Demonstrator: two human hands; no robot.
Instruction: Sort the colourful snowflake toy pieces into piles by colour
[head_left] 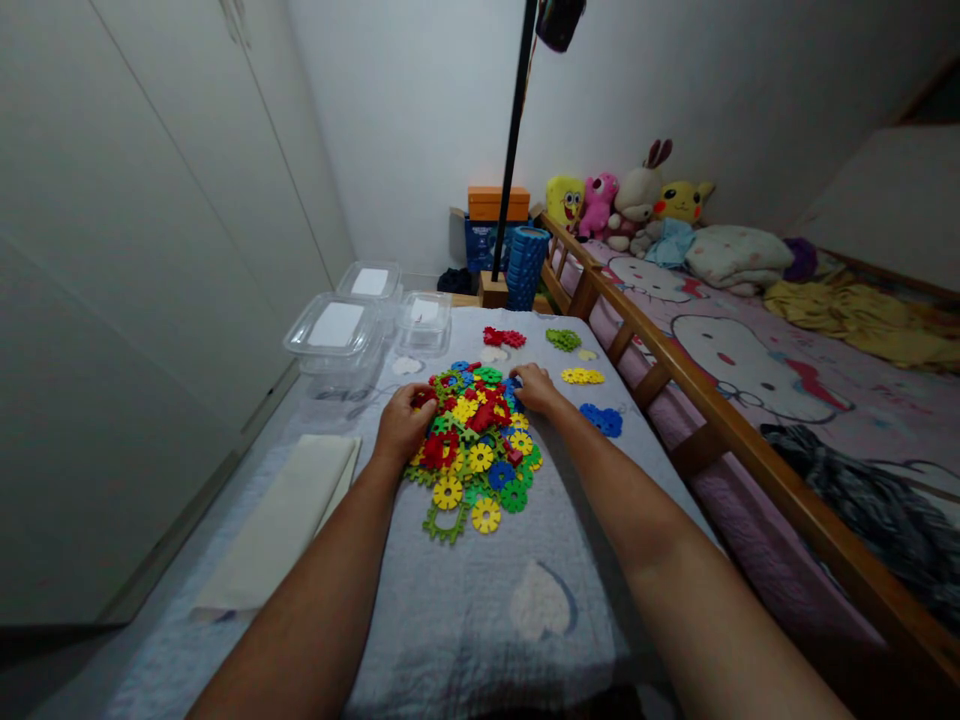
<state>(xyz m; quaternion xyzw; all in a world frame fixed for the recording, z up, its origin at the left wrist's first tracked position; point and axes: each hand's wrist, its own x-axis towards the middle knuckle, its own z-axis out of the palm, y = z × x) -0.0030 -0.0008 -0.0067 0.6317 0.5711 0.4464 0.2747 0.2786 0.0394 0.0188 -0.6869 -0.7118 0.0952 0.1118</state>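
A heap of plastic interlocking pieces (480,458) in red, yellow, green and blue lies on the cloth in front of me; several are notched discs. At the heap's left edge, my left hand (405,422) is closed, with a red piece (422,398) between thumb and forefinger. My right hand (537,388) reaches to the heap's upper right edge, its fingers bent down onto a blue piece (516,395); the fingertips are partly hidden. Small groups lie apart beyond and right of it: red pieces (504,337), green pieces (563,340), yellow discs (583,376) and blue discs (601,420).
Clear lidded plastic boxes (334,345) stand at the back left, with a folded pale sheet (281,525) nearer me. A wooden bed rail (697,430) runs along the right. Behind the table are a black pole (514,140) and a blue foam roller (527,268).
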